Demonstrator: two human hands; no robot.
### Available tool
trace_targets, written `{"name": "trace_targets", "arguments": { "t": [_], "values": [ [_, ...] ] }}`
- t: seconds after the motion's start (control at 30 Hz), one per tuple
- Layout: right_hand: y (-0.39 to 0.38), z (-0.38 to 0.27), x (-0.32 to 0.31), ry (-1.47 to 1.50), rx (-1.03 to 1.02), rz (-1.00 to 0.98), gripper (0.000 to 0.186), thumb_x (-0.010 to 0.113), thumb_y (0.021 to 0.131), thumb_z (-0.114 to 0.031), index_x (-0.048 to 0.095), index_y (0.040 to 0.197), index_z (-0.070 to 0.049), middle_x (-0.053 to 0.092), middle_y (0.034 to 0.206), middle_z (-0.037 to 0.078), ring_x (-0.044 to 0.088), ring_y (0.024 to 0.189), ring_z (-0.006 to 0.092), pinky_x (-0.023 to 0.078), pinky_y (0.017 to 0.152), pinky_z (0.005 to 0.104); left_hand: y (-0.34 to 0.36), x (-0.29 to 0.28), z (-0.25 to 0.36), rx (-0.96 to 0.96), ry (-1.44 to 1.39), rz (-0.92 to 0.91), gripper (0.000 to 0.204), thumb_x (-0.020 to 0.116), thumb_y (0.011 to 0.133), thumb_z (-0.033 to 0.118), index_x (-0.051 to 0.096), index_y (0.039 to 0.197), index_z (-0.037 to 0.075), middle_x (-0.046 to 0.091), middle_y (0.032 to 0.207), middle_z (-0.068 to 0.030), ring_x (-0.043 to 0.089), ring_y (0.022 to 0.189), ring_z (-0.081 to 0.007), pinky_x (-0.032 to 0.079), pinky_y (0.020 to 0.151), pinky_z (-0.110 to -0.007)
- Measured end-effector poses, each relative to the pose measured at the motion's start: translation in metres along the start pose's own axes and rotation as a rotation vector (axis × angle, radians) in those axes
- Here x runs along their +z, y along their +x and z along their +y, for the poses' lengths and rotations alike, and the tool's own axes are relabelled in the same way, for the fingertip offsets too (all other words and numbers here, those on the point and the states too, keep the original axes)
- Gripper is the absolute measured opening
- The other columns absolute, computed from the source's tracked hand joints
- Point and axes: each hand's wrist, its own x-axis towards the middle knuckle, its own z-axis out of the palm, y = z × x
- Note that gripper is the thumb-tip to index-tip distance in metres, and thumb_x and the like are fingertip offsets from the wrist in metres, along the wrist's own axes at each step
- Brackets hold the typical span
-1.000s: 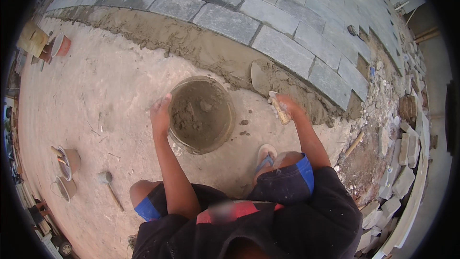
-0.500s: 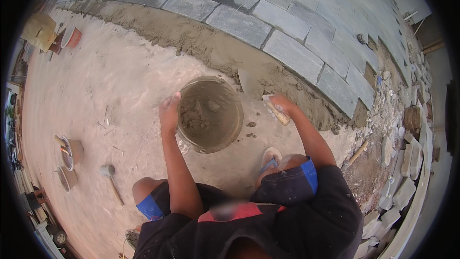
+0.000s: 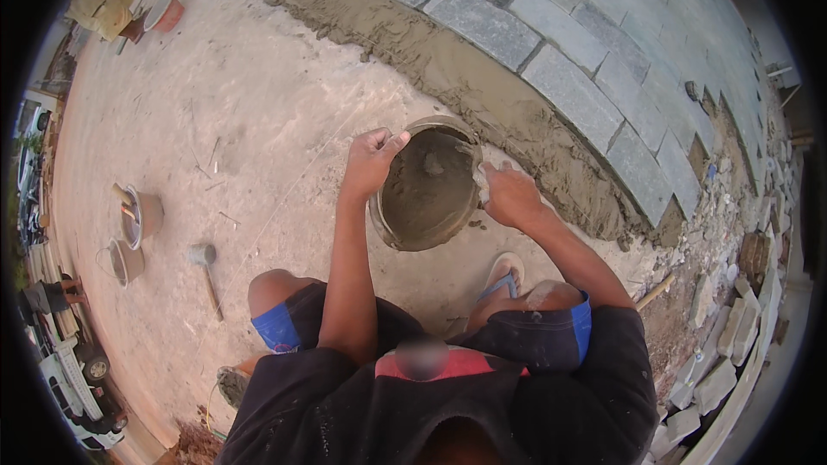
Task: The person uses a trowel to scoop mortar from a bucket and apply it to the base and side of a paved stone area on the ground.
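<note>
A round bucket [image 3: 428, 237] with wet grey mortar [image 3: 431, 176] inside stands tilted on the pale ground before me. My left hand [image 3: 372, 160] grips its left rim, the thumb over the edge. At the opposite rim is my right hand [image 3: 512, 195], its fingers wrapped round the trowel; the handle is hidden by the hand, and the mortar-smeared blade is hard to tell from the bucket's inside edge. Just beyond, a band of spread mortar [image 3: 482, 95] runs along the edge of the grey stone pavers [image 3: 560, 90].
To the left lie a mallet [image 3: 203, 256] and two small buckets [image 3: 150, 213], one with handled tools in it. A reddish bucket [image 3: 164, 13] and a tan sack [image 3: 102, 5] are far left. Broken stone [image 3: 715, 387] is piled at the right, near a wooden handle [image 3: 656, 291].
My right hand has brought the trowel from the mortar band to the bucket's right rim. The bucket, gripped by my left hand, now tilts more. The view has shifted.
</note>
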Motion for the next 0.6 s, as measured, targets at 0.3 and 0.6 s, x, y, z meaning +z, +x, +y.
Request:
{"name": "trace_targets", "arguments": {
  "t": [0.3, 0.6],
  "values": [
    [0.008, -0.056, 0.029, -0.199, -0.346, 0.138, 0.017, 0.056, 0.081, -0.008, 0.061, 0.094, 0.002, 0.059, 0.087, 0.018, 0.065, 0.074, 0.0301, 0.054, 0.063, 0.0409, 0.007, -0.004, -0.018, 0.057, -0.092, 0.035, 0.044, 0.066, 0.091, 0.031, 0.040, 0.061, 0.012, 0.035, 0.061, 0.0090, 0.029, 0.058, -0.0043, 0.025, 0.049, -0.026],
    [0.019, -0.022, -0.011, -0.311, -0.148, 0.303, 0.019, 0.057, 0.081, -0.011, 0.060, 0.094, 0.002, 0.061, 0.084, 0.013, 0.065, 0.076, 0.0268, 0.053, 0.062, 0.0365, 0.001, 0.006, 0.001, 0.088, -0.081, 0.024, 0.044, 0.067, 0.091, 0.030, 0.038, 0.062, 0.013, 0.033, 0.063, 0.0095, 0.028, 0.060, -0.0036, 0.024, 0.050, -0.025]
  ]
}}
